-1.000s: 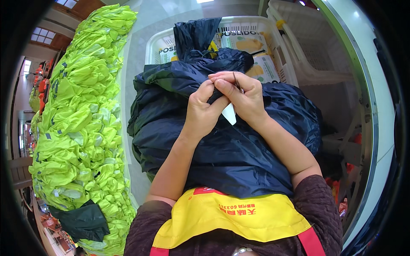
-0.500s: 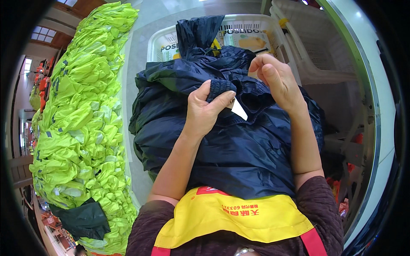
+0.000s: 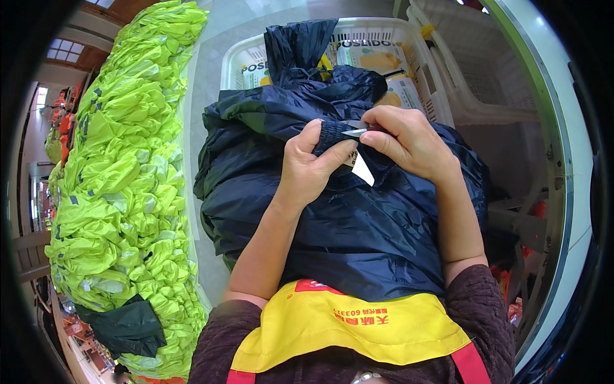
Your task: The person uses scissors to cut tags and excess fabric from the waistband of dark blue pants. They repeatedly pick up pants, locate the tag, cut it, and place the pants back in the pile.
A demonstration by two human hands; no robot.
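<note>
A dark navy garment [image 3: 332, 230] of thin, shiny fabric is bunched up in front of me. My left hand [image 3: 304, 163] is closed on its gathered elastic waistband [image 3: 331, 132], pinching it between thumb and fingers. A white label [image 3: 363, 169] sticks out below that thumb. Closed around small metal thread snips [image 3: 353, 133], my right hand [image 3: 412, 142] keeps their blades at the right end of the gathered band. Whether the blades touch a thread is too small to tell. Most of the snips' body is hidden in the right hand.
A long heap of neon yellow-green garments [image 3: 121, 192] lines the left side, with a dark folded cloth [image 3: 128, 326] on its near end. Behind the navy garment stands a white plastic basket [image 3: 409, 32] containing printed packages [image 3: 374, 57]. A translucent crate [image 3: 486, 64] is at the far right.
My right hand has moved left and down to the waistband, and the snips' blades now show at its fingertips. My left hand keeps its pinch, shifted very slightly right.
</note>
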